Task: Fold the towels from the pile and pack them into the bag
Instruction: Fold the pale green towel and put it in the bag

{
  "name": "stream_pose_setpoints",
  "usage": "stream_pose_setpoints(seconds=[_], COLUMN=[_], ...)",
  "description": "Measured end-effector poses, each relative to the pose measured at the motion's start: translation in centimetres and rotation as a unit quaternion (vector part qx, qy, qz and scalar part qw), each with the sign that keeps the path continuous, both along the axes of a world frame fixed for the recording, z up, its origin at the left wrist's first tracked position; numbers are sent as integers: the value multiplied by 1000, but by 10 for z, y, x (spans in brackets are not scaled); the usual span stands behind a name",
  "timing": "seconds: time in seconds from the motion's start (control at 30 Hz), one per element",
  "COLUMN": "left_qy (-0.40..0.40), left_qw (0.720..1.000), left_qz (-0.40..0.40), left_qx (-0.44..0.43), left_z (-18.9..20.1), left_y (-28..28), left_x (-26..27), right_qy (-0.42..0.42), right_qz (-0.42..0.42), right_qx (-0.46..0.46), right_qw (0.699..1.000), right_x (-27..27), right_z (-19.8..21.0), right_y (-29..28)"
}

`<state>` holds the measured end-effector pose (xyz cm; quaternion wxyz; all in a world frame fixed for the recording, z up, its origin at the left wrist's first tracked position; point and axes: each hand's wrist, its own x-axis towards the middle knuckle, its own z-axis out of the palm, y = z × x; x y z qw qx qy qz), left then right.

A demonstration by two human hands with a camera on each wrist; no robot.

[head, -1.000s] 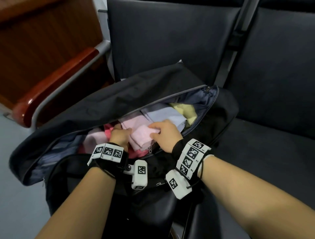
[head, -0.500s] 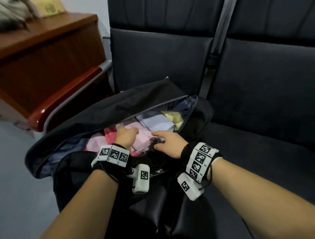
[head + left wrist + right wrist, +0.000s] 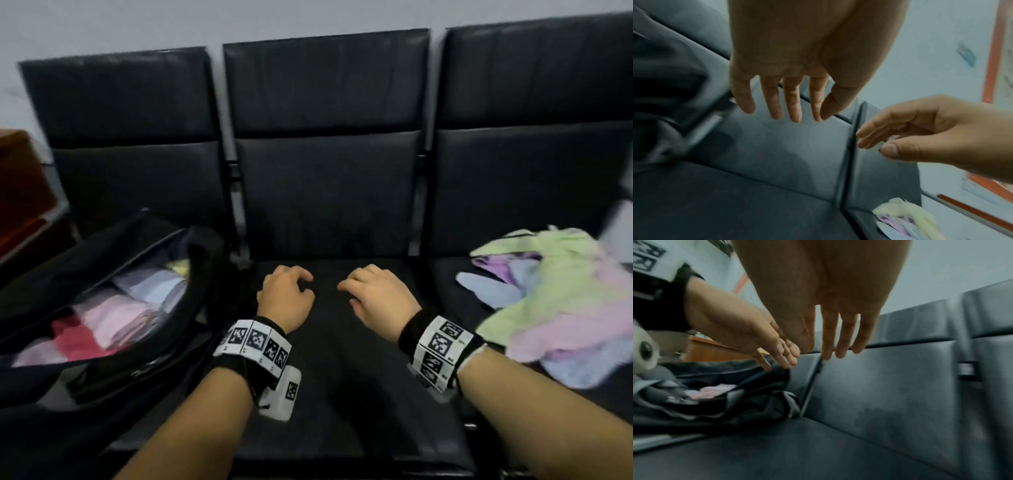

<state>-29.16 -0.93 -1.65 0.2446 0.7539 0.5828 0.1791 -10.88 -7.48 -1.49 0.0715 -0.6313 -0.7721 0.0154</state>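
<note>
Head view: left hand [image 3: 286,298], right hand [image 3: 378,297] empty; wristband markers [image 3: 257,341] unreadable.

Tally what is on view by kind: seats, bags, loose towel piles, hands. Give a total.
Seats: 3
Bag: 1
Towel pile: 1
Hands: 2, the left hand and the right hand, both empty
Total: 7

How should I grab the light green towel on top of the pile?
Grip the light green towel at its near loose edge, coming from the left with the right hand. It lies crumpled on top of the pile, so nothing pins it; both hands are empty.
</note>
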Motion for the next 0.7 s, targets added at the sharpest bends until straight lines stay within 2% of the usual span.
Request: stream_pose_setpoints(seconds=[0.2,0.33,0.5,0.7], left_qy=[56,69,67,79], left_qw=[987,976,964,954], left_qz=[-150,-205,-243,-259], left_qx=[-1,-30,-80,-131], left_z=[-33,-65,-101,-141], left_y=[-51,-73,-79,-75], left_x=[178,264,325,352], right_qy=[-10,1,40,42], right_qz=[-152,-243,-265,-243], right_qx=[-39,-71,-114,-147], right_qw=[988,967,957,958], right_x=[166,250,309,329], right_z=[-38,-69,-102,-126], right_y=[-90,-126,-134,-114])
